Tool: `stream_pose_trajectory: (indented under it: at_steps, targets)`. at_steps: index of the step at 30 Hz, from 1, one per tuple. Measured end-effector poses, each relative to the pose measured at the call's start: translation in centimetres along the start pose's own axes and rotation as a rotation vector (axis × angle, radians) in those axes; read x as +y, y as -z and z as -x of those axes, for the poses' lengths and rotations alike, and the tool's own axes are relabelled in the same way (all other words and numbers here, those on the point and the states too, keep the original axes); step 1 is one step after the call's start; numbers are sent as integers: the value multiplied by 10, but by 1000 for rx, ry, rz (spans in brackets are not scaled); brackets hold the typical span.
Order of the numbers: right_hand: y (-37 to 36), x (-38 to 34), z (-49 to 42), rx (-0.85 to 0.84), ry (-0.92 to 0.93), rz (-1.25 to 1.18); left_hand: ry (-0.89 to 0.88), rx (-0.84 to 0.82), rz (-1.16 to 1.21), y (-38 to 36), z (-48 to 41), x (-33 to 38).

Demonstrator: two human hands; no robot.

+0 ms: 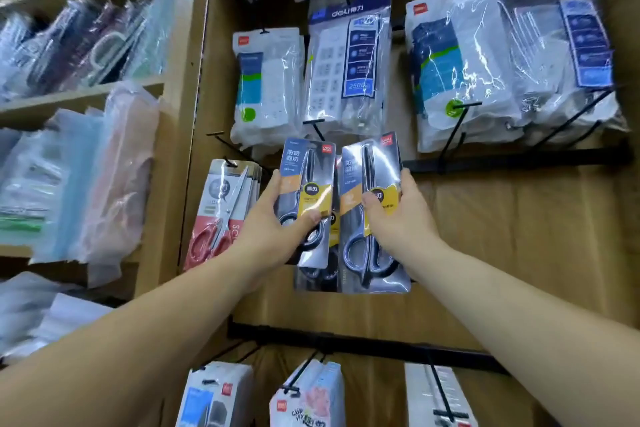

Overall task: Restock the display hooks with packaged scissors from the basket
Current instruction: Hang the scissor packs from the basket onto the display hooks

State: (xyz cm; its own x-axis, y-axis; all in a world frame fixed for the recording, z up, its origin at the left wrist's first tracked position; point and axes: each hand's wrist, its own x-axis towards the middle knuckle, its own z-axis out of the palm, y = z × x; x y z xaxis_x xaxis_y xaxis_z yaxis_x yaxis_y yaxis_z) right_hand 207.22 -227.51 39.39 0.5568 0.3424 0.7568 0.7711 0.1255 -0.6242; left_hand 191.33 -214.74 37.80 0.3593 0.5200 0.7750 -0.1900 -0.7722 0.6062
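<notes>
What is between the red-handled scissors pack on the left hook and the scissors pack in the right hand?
In the head view, the left hand with its own black-handled scissors pack lies between the red-handled scissors pack and the right hand's pack.

We see a brown board wall crossed by black rails. High on it hang bagged white power strips, one pack bearing a dark blue label, with more clear bags of white goods crowded to the right. To the left stands a pale wooden shelf unit, its levels stuffed with upright plastic-wrapped folders and soft blue and pink sleeves. Along the bottom edge we make out further carded packs, their contents too blurred to tell.
</notes>
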Motion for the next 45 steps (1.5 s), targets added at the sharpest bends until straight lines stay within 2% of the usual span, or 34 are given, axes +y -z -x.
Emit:
stream_pose_trajectory:
  at_steps: [9, 16, 30, 37, 39, 41, 43, 45]
  targets:
    - [1, 21, -4, 14, -11, -19, -7, -37, 2, -30, -9, -16]
    - [1, 45, 9, -11, 18, -65, -29, 94, 14, -35, -8, -37]
    - [0, 39, 9, -6, 80, -182, 13, -29, -14, -26, -10, -29]
    - [8, 30, 14, -12, 75, -252, 77, -97, -299, -30, -22, -42]
    - [12, 27, 18, -8, 68, -282, 80, -26, -418, -33, -19, -45]
    - [16, 26, 21, 4, 53, -336, 5, 117, -492, -35, -7, -40]
    - [15, 24, 23, 32, 14, -401, -146, 147, -311, -37, 12, -31]
    - [10, 22, 25, 48, -26, -457, -136, -2, -31, -42, 35, -19]
